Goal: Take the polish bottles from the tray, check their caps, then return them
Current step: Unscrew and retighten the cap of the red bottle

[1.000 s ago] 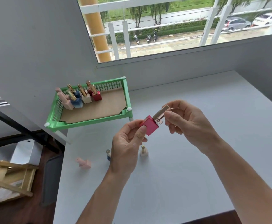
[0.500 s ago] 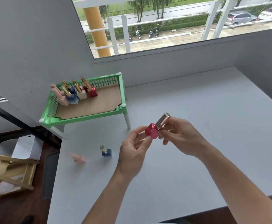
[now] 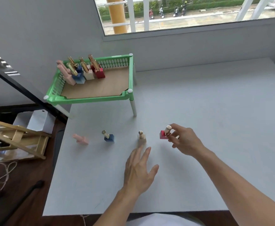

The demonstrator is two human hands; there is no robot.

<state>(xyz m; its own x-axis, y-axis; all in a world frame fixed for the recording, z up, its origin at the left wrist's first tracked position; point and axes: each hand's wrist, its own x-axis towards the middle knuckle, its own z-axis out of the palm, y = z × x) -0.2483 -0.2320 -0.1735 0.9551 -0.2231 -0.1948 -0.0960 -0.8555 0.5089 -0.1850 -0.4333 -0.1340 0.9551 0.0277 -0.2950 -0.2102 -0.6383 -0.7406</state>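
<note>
My right hand (image 3: 183,141) pinches the gold cap of a red polish bottle (image 3: 163,134) that stands on the white table (image 3: 215,128). My left hand (image 3: 140,172) hovers open, palm down, just below a cream bottle (image 3: 141,139) with a gold cap. Left of it stand a blue bottle (image 3: 109,137) and a pink bottle (image 3: 81,139) that leans over. The green tray (image 3: 91,100) on white legs sits at the back left, with several capped bottles (image 3: 84,70) clustered in its far left corner.
The table's left edge (image 3: 58,152) drops to a dark floor with a wooden easel (image 3: 17,139), a white box (image 3: 35,121) and cord. A grey wall and window sill (image 3: 182,35) run behind the table.
The red bottle went from held up in both hands down onto the table at the right end of the row. My left hand let go of it and dropped back, open.
</note>
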